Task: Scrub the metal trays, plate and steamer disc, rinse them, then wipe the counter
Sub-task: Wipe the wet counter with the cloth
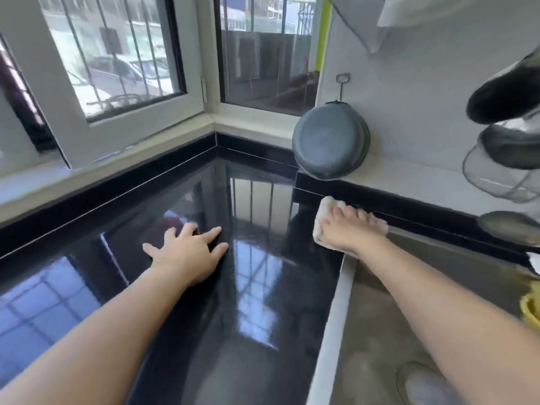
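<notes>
2 hands [187,252] on the black counter [239,302]: left flat, fingers spread; right [347,229] pressing a pale cloth [327,209] beside the sink [380,317].

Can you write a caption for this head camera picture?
Right hand wipes the black counter with a cloth; left hand rests flat.

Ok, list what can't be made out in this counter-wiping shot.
Head view:
- Pale cloth: mostly covered by the right hand.
- Yellow object: cut off by the right edge.
- Hanging dark cookware: blurred, cut off.
- Steel sink drain: hidden behind the right forearm.
</notes>
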